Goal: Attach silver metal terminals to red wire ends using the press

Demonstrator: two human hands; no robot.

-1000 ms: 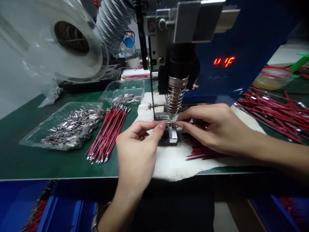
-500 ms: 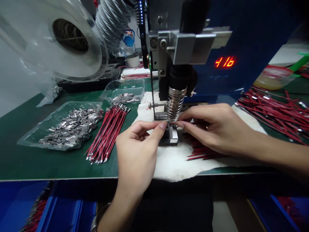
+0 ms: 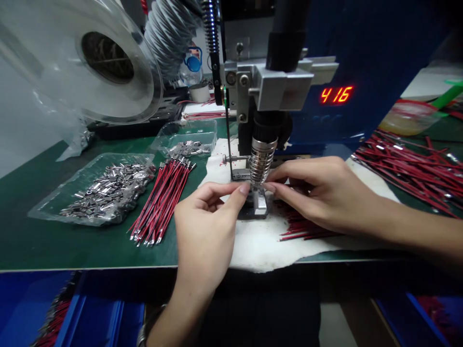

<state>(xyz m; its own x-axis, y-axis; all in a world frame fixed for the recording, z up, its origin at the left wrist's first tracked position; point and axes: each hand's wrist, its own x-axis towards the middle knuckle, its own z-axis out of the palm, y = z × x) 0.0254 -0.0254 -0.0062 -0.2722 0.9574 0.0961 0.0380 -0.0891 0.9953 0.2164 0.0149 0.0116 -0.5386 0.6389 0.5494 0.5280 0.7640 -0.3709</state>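
My left hand [image 3: 208,224] is pinched closed, thumb against forefinger, at the left side of the machine's silver spring-wrapped tip [image 3: 262,161]. From the right, my right hand [image 3: 318,193] pinches at the same spot, fingertips close to the tip. Whatever the two hands hold is too small and too covered to make out. Just below the fingertips stands a small shiny metal block [image 3: 260,202]. Under my right hand lie red and black wires [image 3: 304,229] on a white sheet [image 3: 260,250].
Left of my hands lies a bundle of red-black wires [image 3: 159,202]. Beyond it, a clear tray [image 3: 43,207] and a smaller clear tray [image 3: 217,127] hold small metal parts. More wires [image 3: 415,168] lie at right. A large clear reel [image 3: 152,91] hangs upper left; the blue machine body [image 3: 361,58] displays 416.
The machine's bracket and spring-wrapped tip have come down a little, towards the fingertips. Both hands have stayed nearly in place.
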